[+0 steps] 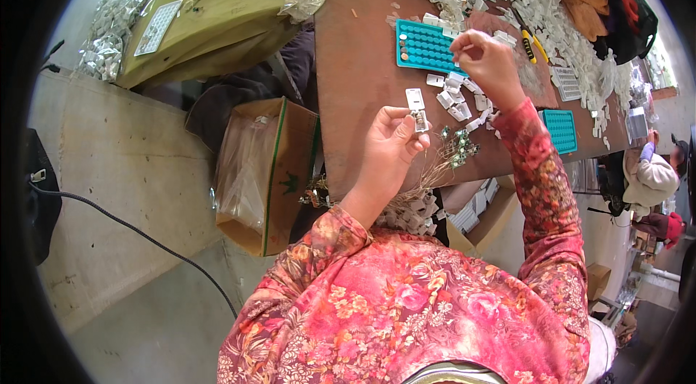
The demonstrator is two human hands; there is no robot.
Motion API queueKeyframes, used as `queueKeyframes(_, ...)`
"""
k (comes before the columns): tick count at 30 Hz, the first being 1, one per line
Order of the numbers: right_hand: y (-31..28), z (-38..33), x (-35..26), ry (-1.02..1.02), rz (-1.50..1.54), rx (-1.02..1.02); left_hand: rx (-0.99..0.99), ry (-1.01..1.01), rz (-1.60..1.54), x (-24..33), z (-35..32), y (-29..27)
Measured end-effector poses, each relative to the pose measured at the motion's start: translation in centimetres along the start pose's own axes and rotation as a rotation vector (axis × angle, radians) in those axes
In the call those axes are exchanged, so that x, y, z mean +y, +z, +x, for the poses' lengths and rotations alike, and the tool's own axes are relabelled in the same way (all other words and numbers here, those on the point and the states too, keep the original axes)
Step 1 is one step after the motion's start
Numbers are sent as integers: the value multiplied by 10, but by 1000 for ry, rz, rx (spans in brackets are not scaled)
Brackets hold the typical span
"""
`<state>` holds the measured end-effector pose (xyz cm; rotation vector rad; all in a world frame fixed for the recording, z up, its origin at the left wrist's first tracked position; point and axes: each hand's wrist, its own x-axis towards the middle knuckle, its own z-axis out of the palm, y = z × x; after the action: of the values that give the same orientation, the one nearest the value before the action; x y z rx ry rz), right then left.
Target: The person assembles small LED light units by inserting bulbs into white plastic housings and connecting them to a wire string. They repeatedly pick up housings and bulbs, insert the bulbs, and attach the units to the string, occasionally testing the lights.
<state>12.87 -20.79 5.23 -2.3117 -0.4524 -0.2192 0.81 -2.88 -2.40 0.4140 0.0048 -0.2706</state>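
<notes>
My left hand (pixel 388 143) holds a small white plastic case (pixel 415 100) between thumb and fingers, its lid swung up and small parts showing inside. My right hand (pixel 489 65) is raised at the right edge of a teal tray (pixel 409 59) with rows of round pockets. Its thumb and fingers are pinched together; whatever they hold is too small to make out. A few round, coin-like pieces lie in the tray's left pockets. Loose white cases (pixel 452 100) are scattered just below the tray. Thin wires with little green boards (pixel 458 148) lie nearer me, by the table's front edge.
Heaps of white plastic parts (pixel 525 7) cover the far and right side of the brown table (pixel 355 43). Yellow-handled pliers (pixel 528 47) and a second teal tray (pixel 559 130) lie right. An open carton (pixel 290 174) stands left. Another person (pixel 649 174) is far right.
</notes>
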Motion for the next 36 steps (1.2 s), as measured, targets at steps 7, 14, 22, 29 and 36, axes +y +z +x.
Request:
queueKeyframes(7, 1, -65, -59, -163, 39, -93, 20, 15, 42, -2, 0, 0)
queueKeyframes(14, 12, -80, -71, -277, -61, -30, 4, 33, 74, -3, 1, 1)
queueKeyframes(22, 6, -79, -72, -265, -49, -61, -19, -5, 184, -3, 0, -2)
queueKeyframes(29, 2, -72, -71, -276, 88, -196, -8, 3, 186, -2, 0, 0)
queueKeyframes(36, 6, -77, -72, -200, 80, -13, -23, -18, 179, -1, -1, 0)
